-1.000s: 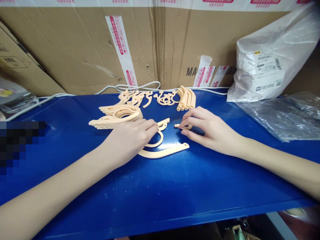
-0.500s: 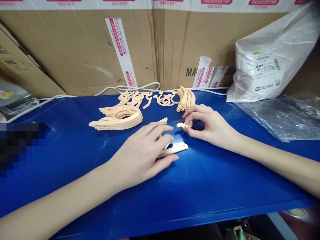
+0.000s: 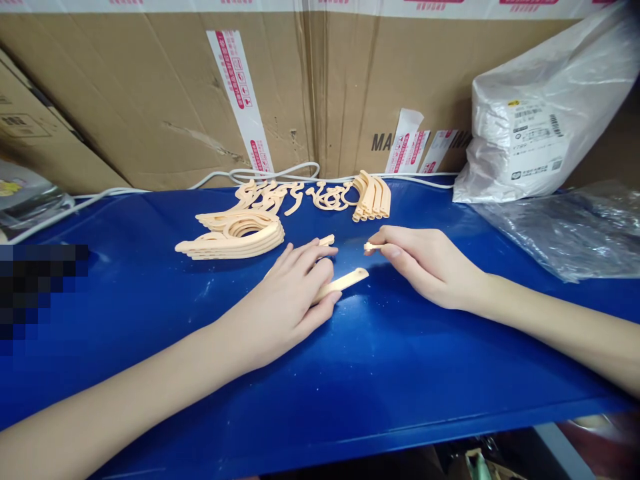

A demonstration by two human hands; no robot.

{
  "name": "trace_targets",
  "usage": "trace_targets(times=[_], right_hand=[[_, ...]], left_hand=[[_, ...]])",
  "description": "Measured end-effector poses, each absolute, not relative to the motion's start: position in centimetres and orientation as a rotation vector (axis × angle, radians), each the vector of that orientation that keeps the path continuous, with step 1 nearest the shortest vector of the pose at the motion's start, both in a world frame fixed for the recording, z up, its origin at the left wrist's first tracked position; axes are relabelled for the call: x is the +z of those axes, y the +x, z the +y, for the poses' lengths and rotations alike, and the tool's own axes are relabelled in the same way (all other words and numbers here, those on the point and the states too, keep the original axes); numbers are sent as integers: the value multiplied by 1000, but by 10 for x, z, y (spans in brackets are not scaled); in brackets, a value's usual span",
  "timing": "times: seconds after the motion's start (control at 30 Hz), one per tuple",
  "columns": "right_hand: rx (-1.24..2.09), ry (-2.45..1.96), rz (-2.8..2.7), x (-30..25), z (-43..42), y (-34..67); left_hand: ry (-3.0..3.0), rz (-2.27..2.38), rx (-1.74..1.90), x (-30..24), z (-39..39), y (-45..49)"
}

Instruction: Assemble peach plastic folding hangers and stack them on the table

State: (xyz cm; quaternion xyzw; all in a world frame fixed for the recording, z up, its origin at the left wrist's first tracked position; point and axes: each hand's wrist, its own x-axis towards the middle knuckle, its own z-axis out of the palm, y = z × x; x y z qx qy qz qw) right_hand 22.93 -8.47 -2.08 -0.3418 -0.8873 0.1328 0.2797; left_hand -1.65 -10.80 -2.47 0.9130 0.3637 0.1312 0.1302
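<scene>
My left hand [image 3: 287,300] grips a cream plastic hanger part [image 3: 353,280] between thumb and fingers. One flat arm of it sticks out to the right, a shorter end shows above the fingers, and the rest is under my palm. Across a small gap, my right hand [image 3: 440,267] pinches a small cream plastic piece [image 3: 371,247]; only its tip shows beyond the fingertips, so its full shape is hidden. Behind my left hand lies a stack of matching hanger parts [image 3: 235,248]. Curved hollow hanger arms [image 3: 371,197] stand bunched behind the gap.
S-shaped cream hooks [image 3: 267,199] and curly pieces [image 3: 330,197] lie along the back of the blue table [image 3: 400,373]. A white cable [image 3: 215,177] runs before a cardboard box [image 3: 170,100]. At right are a labelled white bag [image 3: 535,133] and clear plastic wrap [image 3: 565,233].
My right hand has turned and its fingers have closed further round the small piece, now pointing left. My left hand has tightened on the hanger part, whose right end has tilted up.
</scene>
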Motion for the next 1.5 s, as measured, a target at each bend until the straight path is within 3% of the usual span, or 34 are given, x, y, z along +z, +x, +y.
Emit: trace_targets(times=[0.3,0.8,1.1,1.5], right_hand=[[553,-951,-2348,-20,-85,224],[732,-1012,-2369,-19,-91,222],[698,-948,-2426,-18,-88,220],[364,-1017,-2646,-19,-89,223]], left_hand=[[2487,1032,634,-26,-107,-20],[2660,971,561,-28,-106,-17],[2731,953,573,-29,-106,-17],[2770,915,527,-30,-107,-20]])
